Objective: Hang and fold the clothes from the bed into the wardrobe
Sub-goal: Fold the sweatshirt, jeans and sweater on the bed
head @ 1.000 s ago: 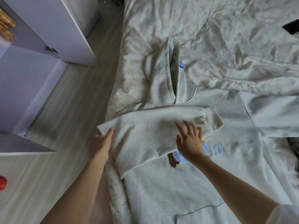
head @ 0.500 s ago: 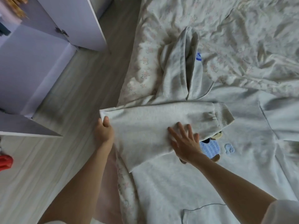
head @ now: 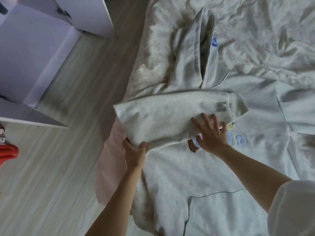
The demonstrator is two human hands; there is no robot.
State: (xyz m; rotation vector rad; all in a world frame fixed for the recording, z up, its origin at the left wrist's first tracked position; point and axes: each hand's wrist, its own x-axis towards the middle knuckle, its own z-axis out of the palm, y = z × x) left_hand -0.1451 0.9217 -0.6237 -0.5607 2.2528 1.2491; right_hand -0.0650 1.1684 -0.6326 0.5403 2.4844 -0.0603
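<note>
Head view. Since half a second ago I see the left hand [head: 135, 155] has slid from the upper corner of the folded sleeve [head: 170, 116] down to its lower corner; there its fingers curl over the cloth edge and grip it, thumb on top. The right hand [head: 211, 133] has shifted toward the cuff [head: 237, 106]; its fingers lie spread and straight, pressing flat on the sleeve, fingertips just short of the cuff. The camera has also closed in, so the bed [head: 255, 31] fills more of the view.

The hoodie [head: 179, 176], pale grey, lies front up on the bed, at its left edge beside the wardrobe [head: 34, 48]. The sleeve is folded across the chest, running from the left fingers past the right fingers to the cuff. The hood [head: 192, 51] lies beyond the right fingertips.

A blue mark [head: 215, 42] on the hood may be a logo; I cannot read it. No writing is legible anywhere.

A bear print [head: 193, 144] on the chest is mostly hidden under the right hand and sleeve; only brown, blue and cream patches show. The far sleeve [head: 298, 106] is cut off at the frame edge. A red thing [head: 7, 153] on the floor [head: 68, 167], far left of the left fingers, is cropped and I cannot identify it. The whole frame is slightly blurred
</note>
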